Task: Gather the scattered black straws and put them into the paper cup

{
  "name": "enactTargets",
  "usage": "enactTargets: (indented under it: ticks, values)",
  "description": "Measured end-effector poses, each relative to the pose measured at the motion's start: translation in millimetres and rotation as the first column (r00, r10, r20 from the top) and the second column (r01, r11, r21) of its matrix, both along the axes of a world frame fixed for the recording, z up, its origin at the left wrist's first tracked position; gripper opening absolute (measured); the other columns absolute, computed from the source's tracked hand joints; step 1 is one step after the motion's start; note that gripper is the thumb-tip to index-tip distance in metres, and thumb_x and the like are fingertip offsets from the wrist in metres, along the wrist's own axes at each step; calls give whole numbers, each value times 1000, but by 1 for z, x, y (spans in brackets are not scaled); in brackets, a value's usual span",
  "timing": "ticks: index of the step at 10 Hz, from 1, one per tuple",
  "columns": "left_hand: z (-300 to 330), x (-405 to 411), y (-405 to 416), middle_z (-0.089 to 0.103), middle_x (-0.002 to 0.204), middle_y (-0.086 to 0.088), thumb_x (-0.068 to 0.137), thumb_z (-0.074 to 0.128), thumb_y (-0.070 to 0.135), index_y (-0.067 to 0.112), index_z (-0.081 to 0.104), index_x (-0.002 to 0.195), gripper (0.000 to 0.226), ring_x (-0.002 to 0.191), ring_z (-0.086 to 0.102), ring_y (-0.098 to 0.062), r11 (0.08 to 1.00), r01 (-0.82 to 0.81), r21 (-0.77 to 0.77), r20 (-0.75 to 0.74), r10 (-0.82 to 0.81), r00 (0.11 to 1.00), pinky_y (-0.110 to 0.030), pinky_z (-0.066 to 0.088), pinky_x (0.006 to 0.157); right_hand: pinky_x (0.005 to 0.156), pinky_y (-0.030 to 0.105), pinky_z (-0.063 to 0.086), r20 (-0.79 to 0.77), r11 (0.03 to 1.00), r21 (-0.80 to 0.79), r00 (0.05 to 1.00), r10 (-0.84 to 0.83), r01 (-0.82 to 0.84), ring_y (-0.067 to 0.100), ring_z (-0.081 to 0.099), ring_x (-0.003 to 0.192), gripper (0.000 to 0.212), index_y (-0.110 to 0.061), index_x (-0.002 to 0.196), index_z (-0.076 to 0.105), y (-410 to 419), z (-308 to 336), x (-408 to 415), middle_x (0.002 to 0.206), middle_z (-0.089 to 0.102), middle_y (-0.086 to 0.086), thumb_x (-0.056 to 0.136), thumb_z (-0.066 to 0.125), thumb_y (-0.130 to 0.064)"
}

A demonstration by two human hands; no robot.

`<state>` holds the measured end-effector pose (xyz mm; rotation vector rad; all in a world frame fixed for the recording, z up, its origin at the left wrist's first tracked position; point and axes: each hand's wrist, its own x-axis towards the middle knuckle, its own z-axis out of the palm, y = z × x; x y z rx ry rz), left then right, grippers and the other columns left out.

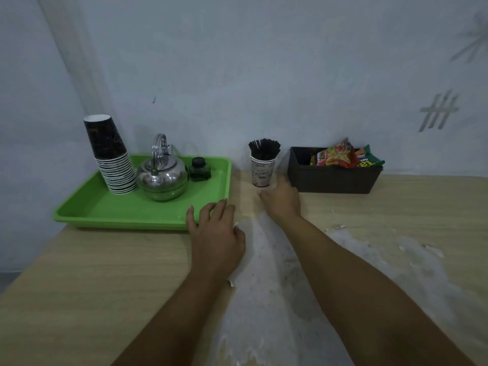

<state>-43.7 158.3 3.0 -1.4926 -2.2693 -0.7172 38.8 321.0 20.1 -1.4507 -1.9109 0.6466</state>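
Note:
A white printed paper cup point(262, 170) stands upright at the back of the wooden table, against the wall. A bundle of black straws point(264, 148) stands in it, their ends fanning above the rim. I see no loose straws on the table. My right hand point(282, 199) lies on the table just in front and to the right of the cup, fingers relaxed, holding nothing. My left hand point(215, 231) rests flat near the tray's front right corner, fingers spread, its fingertips at the rim.
A green tray point(111, 212) at the left carries a stack of paper cups point(113, 159), a steel kettle point(162, 178) and a small dark bottle point(200, 169). A black box point(332, 178) of snack packets stands right of the cup. White worn patches mark the tabletop point(92, 281).

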Motion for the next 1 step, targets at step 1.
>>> enactTargets:
  ticks: [1]
  values:
    - [1, -1, -2, 60, 133, -2, 76, 61, 27, 18, 64, 118, 44, 123, 52, -25, 1000, 7, 31, 52, -9, 999, -55, 19, 113, 96, 42, 46, -48, 995, 102, 998, 27, -22, 32, 54, 117, 57, -19, 139, 49, -28, 1, 25, 128, 62, 9, 87, 66, -34]
